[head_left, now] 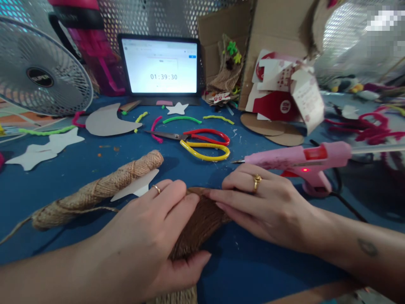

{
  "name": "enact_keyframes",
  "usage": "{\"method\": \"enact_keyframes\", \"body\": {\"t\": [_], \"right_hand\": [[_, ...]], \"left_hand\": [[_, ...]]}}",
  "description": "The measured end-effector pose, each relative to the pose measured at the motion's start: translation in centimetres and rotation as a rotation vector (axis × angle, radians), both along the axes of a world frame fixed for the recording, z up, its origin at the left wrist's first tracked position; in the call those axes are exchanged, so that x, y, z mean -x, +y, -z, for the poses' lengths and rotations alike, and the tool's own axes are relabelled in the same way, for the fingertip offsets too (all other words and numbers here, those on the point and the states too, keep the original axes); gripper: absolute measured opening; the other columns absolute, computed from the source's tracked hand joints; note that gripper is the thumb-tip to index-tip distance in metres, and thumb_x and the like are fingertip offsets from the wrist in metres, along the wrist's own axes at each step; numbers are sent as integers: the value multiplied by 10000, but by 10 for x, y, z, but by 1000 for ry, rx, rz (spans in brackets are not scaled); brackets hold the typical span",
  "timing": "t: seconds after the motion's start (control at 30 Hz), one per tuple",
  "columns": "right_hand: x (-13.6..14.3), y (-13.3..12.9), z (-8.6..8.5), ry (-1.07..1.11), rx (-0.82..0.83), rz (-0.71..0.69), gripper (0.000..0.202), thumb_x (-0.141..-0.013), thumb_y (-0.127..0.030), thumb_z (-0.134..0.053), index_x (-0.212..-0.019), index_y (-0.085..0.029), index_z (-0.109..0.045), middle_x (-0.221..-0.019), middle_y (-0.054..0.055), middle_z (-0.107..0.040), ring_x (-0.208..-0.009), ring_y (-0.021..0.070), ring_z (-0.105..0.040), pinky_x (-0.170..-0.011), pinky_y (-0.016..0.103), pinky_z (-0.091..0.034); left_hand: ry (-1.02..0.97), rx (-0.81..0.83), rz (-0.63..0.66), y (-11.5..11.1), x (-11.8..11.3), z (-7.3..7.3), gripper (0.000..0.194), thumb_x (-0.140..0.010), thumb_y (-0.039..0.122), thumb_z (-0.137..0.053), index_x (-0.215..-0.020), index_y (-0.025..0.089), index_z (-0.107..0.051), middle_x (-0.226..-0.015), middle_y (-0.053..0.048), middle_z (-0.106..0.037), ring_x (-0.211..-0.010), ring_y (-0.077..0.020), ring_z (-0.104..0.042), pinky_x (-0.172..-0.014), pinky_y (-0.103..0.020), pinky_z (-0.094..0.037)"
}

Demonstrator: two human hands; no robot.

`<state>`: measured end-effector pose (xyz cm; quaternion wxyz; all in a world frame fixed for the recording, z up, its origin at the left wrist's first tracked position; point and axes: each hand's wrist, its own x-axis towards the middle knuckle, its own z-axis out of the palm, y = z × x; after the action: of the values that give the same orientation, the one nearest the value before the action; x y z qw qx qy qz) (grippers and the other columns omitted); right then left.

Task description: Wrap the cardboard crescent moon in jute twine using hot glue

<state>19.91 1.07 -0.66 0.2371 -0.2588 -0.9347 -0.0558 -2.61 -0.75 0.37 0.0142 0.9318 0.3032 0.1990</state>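
A brown, curved cardboard piece [198,223] covered in twine lies between my hands at the near middle of the table. My left hand [158,223] wraps around its left side, with the thumb below and the fingers bent over the top. From the right, my right hand [268,202] presses its fingertips on the upper edge, where bare cardboard shows. A roll of jute twine [98,190] lies left of my left hand, its loose strand running toward that hand. Just beyond my right hand is a pink glue gun [284,158] with a red light on.
Scissors [205,145] with red and yellow handles lie ahead. White paper stars [44,147], a grey crescent cutout [109,122] and pipe cleaner pieces [182,120] are scattered about. Behind stand a fan [41,71], a tablet [161,63] and cardboard [275,33]. The glue gun's cord trails right.
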Motion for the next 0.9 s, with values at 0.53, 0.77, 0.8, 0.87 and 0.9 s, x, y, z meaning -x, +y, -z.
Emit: {"method": "enact_keyframes", "body": {"t": [0.53, 0.77, 0.8, 0.87, 0.9], "right_hand": [[3, -4, -6, -76, -121, 14, 216, -906, -157, -478, -993, -134, -675, -746, 43, -634, -715, 146, -550, -659, 286, -509], [4, -3, -6, -96, -67, -13, 239, -907, -134, -453, -1001, -111, -672, -776, 56, -625, -730, 158, -540, -655, 292, -508], [4, -2, -6, -94, -72, -15, 237, -903, -130, -458, -1011, -105, -668, -772, 56, -624, -727, 160, -538, -649, 293, -507], [4, -2, -6, -91, -76, -20, 233, -896, -122, -467, -1017, -94, -663, -764, 56, -621, -716, 160, -530, -631, 289, -503], [4, -2, -5, -89, -75, -23, 231, -894, -121, -467, -1013, -91, -663, -763, 57, -621, -713, 159, -527, -622, 286, -500]], "left_hand": [[-2, 10, 9, 0, 1, 2, 306, -761, 314, -582, -960, 84, -619, -810, -65, -515, -749, -207, -502, -641, -336, -488], [-9, -17, 4, -1, 3, 3, 333, -776, 318, -578, -987, 62, -612, -831, -80, -530, -758, -217, -512, -654, -349, -491], [-10, -29, 6, -2, 3, 3, 337, -781, 324, -572, -987, 60, -613, -834, -84, -536, -759, -220, -517, -653, -350, -492], [-1, -55, 18, -2, 3, 2, 329, -794, 328, -559, -974, 60, -619, -831, -89, -548, -763, -226, -528, -655, -353, -495], [6, -71, 24, -2, 3, 2, 318, -800, 327, -552, -960, 62, -624, -821, -88, -551, -758, -227, -532, -654, -354, -496]]}}
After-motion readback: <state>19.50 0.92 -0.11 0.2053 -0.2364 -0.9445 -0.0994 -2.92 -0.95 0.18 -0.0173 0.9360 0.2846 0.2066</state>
